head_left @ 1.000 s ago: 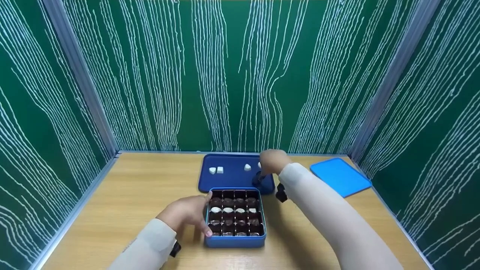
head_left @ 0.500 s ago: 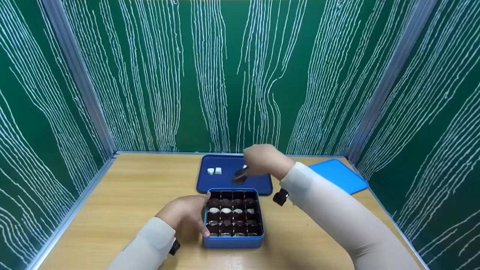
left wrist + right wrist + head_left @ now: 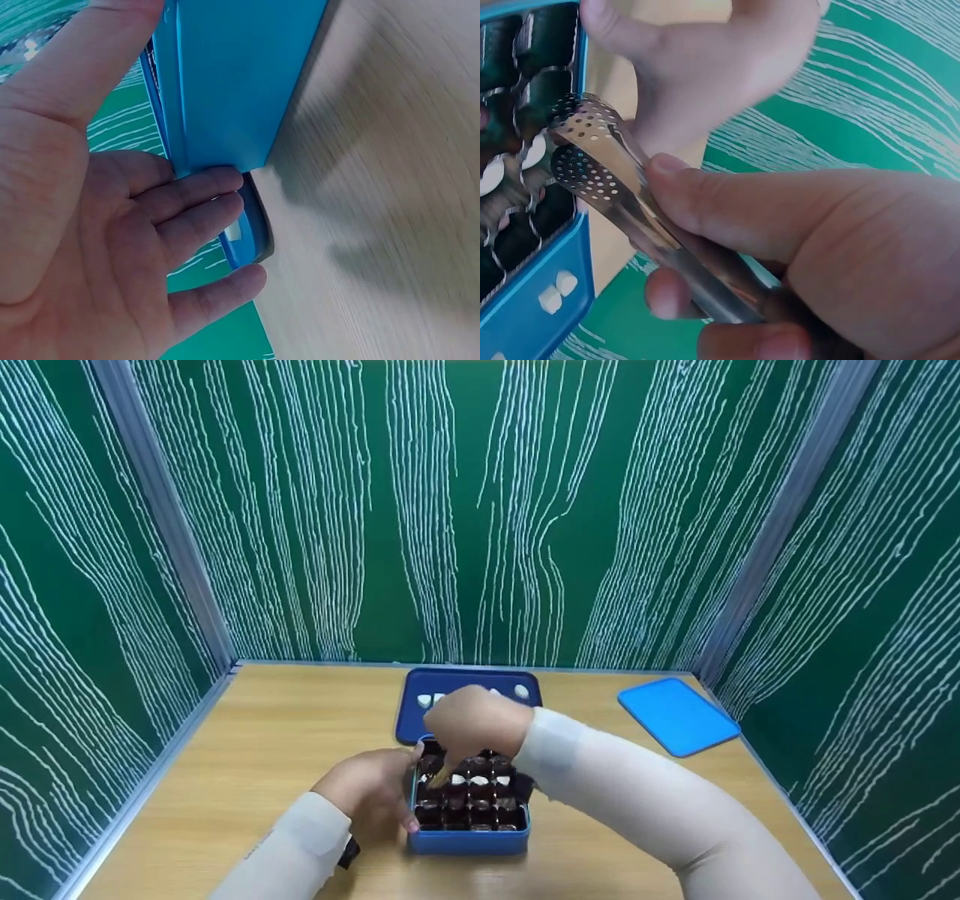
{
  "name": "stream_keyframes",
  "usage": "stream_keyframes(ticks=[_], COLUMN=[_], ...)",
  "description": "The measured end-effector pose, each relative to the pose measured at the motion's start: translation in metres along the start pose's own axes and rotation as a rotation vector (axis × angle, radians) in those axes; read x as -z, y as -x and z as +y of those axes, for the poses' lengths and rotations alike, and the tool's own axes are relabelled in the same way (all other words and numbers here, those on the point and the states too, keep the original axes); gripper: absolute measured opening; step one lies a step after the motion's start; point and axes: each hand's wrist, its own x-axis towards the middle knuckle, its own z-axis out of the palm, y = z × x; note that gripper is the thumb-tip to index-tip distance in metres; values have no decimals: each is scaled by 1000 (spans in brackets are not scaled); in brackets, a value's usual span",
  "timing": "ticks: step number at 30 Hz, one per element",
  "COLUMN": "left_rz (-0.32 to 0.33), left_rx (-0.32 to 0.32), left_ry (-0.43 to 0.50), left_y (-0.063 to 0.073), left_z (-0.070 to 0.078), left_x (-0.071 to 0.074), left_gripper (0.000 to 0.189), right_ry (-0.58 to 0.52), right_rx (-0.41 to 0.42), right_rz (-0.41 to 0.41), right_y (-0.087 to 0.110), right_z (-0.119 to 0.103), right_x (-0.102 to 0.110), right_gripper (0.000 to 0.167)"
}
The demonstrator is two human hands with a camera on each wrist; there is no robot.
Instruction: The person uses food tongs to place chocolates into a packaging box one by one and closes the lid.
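A blue box (image 3: 469,844) stands on the table, with a dark divided insert holding dark brown pieces and a row of white pieces (image 3: 480,781). My left hand (image 3: 375,786) holds its left side, thumb at the near corner and fingers at the far corner. Over the box's left part, my right hand (image 3: 472,724) grips metal tongs (image 3: 720,289) with perforated ends. Those ends point at the compartments near the row of white pieces; whether anything lies between them I cannot tell. The right hand and forearm hide part of the insert in the head view.
Behind the box lies a dark blue tray (image 3: 409,720) with several small white pieces, partly covered by the right hand. A bright blue flat lid or tray (image 3: 679,716) lies at the back right. Green walls with white lines enclose the wooden table (image 3: 300,712) on three sides.
My right hand has carried the tongs from the tray's right side leftward, then nearer, to over the box. The left hand and the box have stayed in place.
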Motion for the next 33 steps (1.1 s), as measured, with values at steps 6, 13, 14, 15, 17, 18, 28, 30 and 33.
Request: stream_keyframes(ticks=[6,13,14,15,17,18,28,30,33], left_rz=[2,24,26,29,26,24,16,14,12], left_rx=[-32,-151,-153,-152,-142,-136,-98,-99,-82], left_ry=[-8,19,34,45,57,57,98,92,53], left_y=[-2,-2,-1,0,1,2,7,6,3], left_z=[0,-1,-2,-2,-3,-3,-4,-4,-3], left_x=[2,3,2,2,1,1,0,0,0], left_gripper=[145,105,104,104,104,103,86,89,111], right_ry=[32,96,102,107,122,132,130,121,66], right_rx=[29,20,20,20,21,22,-10,-4,-6], right_rz=[-18,-38,-46,-52,-72,-88,-131,-100,-63], right_y=[-10,-24,-26,-28,-33,-35,-43,-38,-26], right_z=[-20,-34,-36,-37,-41,-43,-54,-49,-34], right_x=[1,-3,-3,-4,-6,-6,-17,-16,-10], right_gripper=[50,33,32,32,32,32,17,16,26])
